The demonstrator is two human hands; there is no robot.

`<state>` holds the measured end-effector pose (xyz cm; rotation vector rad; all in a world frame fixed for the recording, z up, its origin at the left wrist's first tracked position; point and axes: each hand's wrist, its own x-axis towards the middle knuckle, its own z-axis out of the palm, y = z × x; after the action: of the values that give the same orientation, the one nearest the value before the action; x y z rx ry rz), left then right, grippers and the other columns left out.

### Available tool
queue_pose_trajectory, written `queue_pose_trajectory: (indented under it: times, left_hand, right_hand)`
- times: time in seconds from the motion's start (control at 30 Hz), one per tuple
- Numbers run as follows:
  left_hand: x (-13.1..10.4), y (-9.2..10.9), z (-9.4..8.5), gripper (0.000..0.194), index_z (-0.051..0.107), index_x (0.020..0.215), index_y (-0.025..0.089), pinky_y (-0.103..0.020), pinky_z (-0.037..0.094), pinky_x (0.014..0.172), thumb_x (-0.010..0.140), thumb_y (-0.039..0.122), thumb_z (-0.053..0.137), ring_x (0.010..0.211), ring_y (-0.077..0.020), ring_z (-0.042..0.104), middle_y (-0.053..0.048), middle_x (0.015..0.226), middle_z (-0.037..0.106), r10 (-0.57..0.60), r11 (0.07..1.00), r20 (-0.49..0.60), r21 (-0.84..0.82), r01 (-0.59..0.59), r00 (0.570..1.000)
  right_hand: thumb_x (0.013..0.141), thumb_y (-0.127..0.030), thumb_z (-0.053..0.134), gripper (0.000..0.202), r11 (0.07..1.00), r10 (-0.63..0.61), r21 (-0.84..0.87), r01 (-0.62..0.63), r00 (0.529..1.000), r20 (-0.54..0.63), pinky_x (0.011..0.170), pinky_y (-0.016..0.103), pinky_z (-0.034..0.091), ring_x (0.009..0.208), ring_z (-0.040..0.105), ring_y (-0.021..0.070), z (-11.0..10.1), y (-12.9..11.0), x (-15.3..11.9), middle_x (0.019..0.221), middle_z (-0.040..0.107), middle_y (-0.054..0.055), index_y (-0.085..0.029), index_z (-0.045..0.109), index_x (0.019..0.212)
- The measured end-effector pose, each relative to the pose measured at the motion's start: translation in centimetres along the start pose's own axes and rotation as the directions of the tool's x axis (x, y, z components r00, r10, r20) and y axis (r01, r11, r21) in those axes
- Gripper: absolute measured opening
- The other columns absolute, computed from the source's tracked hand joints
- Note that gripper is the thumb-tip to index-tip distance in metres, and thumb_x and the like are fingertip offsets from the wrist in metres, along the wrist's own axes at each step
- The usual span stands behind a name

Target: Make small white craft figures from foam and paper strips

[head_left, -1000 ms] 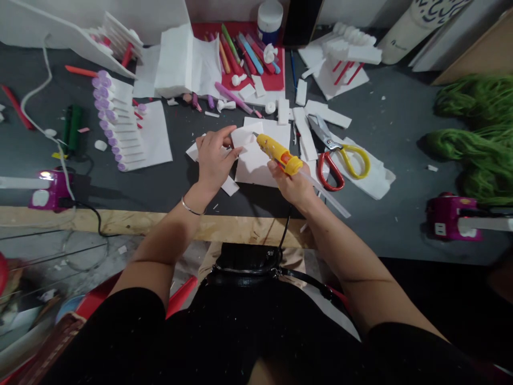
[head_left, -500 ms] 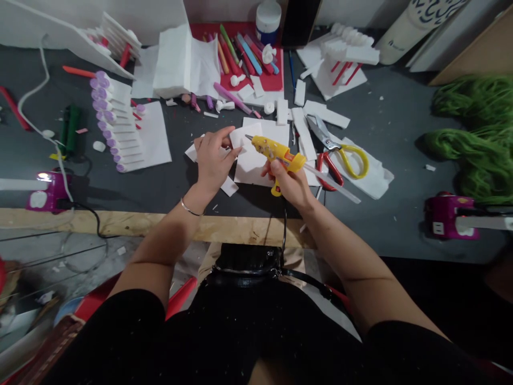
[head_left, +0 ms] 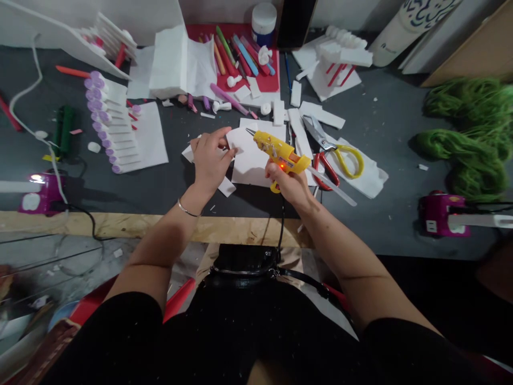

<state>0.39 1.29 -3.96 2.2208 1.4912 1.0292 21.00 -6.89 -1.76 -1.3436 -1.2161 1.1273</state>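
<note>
My left hand (head_left: 212,158) pinches a small white piece of card or foam board (head_left: 237,140) between thumb and fingers. In my right hand (head_left: 290,182) is a yellow hot glue gun (head_left: 276,147), its nozzle pointing left at the top edge of that piece. A clear glue stick (head_left: 334,187) sticks out of the gun's back, and a light on its body glows orange. Beneath both hands lies a white square sheet (head_left: 254,168). Whether the nozzle touches the held piece, I cannot tell.
Scissors with yellow handles (head_left: 332,147) and a red-handled tool (head_left: 325,172) lie right of the gun among white strips. To the left stands a white model with purple tips (head_left: 116,125). Modelling sticks (head_left: 240,53) lie behind on red card. Green yarn (head_left: 468,139) is far right.
The glue gun's nozzle has moved slightly up along the white piece, and the orange light on the gun now shows. The whole view has shifted a little.
</note>
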Motion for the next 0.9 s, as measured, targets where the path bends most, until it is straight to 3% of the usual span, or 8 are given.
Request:
queue_pose_trajectory:
  times: [0.53, 0.73, 0.9]
  left_hand:
    - [0.1, 0.4, -0.2, 0.06, 0.064, 0.128, 0.03, -0.052, 0.042, 0.107, 0.092, 0.077, 0.054, 0.103, -0.0286, 0.069, -0.005, 0.099, 0.077, -0.021, 1.0, 0.017, -0.009, 0.021, 1.0]
    - [0.1, 0.2, -0.2, 0.06, 0.065, 0.128, 0.031, -0.052, 0.04, 0.107, 0.091, 0.078, 0.056, 0.105, -0.0298, 0.068, -0.007, 0.105, 0.077, -0.037, 0.999, 0.041, -0.019, 0.038, 0.998]
    - [0.1, 0.2, 0.2, 0.051, 0.067, 0.124, 0.032, -0.052, 0.039, 0.108, 0.091, 0.071, 0.063, 0.113, -0.0316, 0.066, -0.006, 0.11, 0.077, -0.011, 0.999, 0.141, 0.036, 0.006, 0.99]
  right_hand:
    - [0.074, -0.093, 0.056, 0.069, 0.987, -0.071, -0.145, 0.066, 0.997, -0.026, 0.065, 0.04, 0.058, 0.065, 0.059, 0.0176, 0.0, 0.8, 0.1, 0.07, 0.062, 0.001, -0.025, 0.065, 0.08]
    - [0.094, -0.078, 0.044, 0.058, 0.953, -0.134, -0.271, 0.137, 0.991, 0.028, 0.075, 0.045, 0.059, 0.089, 0.068, 0.0255, -0.1, 2.1, 0.3, 0.087, 0.063, 0.005, -0.029, 0.071, 0.109]
    - [0.094, -0.079, 0.043, 0.06, 0.975, -0.177, -0.151, 0.164, 0.982, -0.072, 0.073, 0.042, 0.057, 0.074, 0.063, 0.0198, -0.2, 1.8, 0.1, 0.079, 0.06, 0.004, -0.026, 0.068, 0.083]
